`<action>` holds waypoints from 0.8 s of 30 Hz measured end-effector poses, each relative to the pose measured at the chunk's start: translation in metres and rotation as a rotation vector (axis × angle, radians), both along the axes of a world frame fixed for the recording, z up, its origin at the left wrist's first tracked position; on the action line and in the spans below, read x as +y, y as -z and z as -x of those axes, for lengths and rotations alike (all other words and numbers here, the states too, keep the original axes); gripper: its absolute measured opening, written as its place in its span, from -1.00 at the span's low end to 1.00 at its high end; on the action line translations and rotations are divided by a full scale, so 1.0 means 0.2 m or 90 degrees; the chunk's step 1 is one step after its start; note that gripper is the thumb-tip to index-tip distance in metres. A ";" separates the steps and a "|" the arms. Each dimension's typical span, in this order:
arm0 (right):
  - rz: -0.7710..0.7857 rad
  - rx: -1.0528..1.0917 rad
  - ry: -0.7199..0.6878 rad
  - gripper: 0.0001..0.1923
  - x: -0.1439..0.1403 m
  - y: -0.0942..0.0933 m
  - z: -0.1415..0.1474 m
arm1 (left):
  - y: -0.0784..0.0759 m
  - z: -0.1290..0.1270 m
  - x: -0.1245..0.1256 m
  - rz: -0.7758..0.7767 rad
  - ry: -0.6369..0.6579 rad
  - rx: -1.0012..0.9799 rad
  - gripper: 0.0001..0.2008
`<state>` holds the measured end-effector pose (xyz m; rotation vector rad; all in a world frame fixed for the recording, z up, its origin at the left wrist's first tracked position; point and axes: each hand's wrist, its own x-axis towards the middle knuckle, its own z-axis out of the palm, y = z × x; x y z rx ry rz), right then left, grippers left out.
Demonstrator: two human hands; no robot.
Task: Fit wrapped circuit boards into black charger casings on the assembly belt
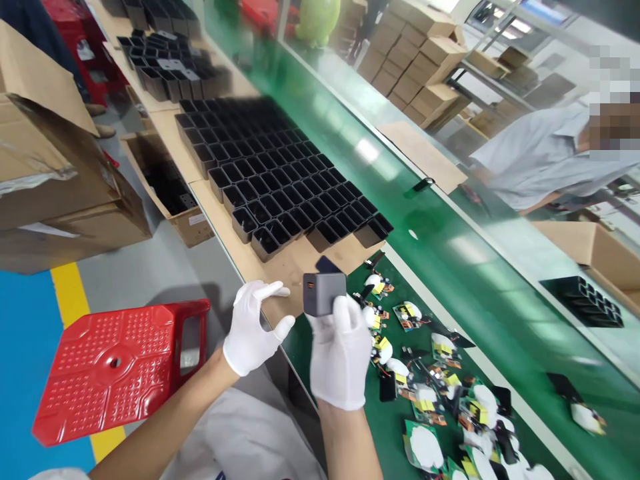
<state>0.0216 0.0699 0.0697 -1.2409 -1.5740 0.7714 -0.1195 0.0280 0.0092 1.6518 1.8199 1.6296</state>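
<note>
Both my hands wear white gloves. My right hand [341,357] holds a small dark grey charger housing [323,292] upright, its ported face turned toward me. My left hand [254,325] hovers just left of it with fingers apart and nothing in it. Below and right of my hands, several small circuit boards [429,387] with white, yellow and green parts lie scattered on the green mat. Ahead on a brown board sits a large block of empty black housings [280,180] standing in rows, open ends up.
A green conveyor belt [450,253] runs diagonally on the right, with a person in a light shirt [540,157] beyond it. A red plastic stool [117,363] stands at my left. Cardboard boxes [55,173] sit left, and more black housings [170,63] farther back.
</note>
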 end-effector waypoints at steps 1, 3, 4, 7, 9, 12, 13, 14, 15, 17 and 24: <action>-0.022 -0.042 0.022 -0.64 0.04 0.00 -0.01 | 0.00 0.00 0.00 -0.006 0.000 0.005 -0.59; -0.090 -0.171 0.041 -0.67 0.13 0.02 -0.02 | 0.01 0.00 0.01 -0.015 -0.005 0.014 -0.60; -0.128 -0.241 0.026 -0.69 0.16 0.05 -0.02 | 0.02 -0.01 0.01 -0.018 -0.011 0.020 -0.61; -0.186 -0.342 -0.037 -0.69 0.18 0.13 -0.01 | 0.03 -0.02 0.01 -0.016 -0.031 0.038 -0.62; -0.185 -0.359 -0.056 -0.68 0.18 0.14 -0.03 | 0.03 -0.02 0.00 -0.009 -0.036 0.048 -0.63; -0.171 -0.409 -0.044 -0.68 0.28 0.06 -0.14 | 0.05 -0.02 -0.02 0.007 -0.032 0.061 -0.63; -0.159 -0.429 -0.018 -0.68 0.36 0.01 -0.22 | 0.05 -0.01 -0.02 0.006 -0.029 0.068 -0.63; -0.141 -0.450 0.022 -0.70 0.46 -0.04 -0.31 | 0.06 -0.01 -0.03 0.002 -0.025 0.076 -0.61; -0.117 -0.470 0.078 -0.73 0.58 -0.10 -0.42 | 0.07 0.00 -0.03 -0.003 -0.021 0.085 -0.61; -0.057 -0.506 0.199 -0.74 0.80 -0.19 -0.67 | 0.09 0.02 -0.03 -0.012 -0.016 0.100 -0.62; 0.137 -0.583 0.335 -0.66 1.11 -0.19 -1.28 | 0.16 0.08 -0.05 0.068 0.005 0.139 -0.76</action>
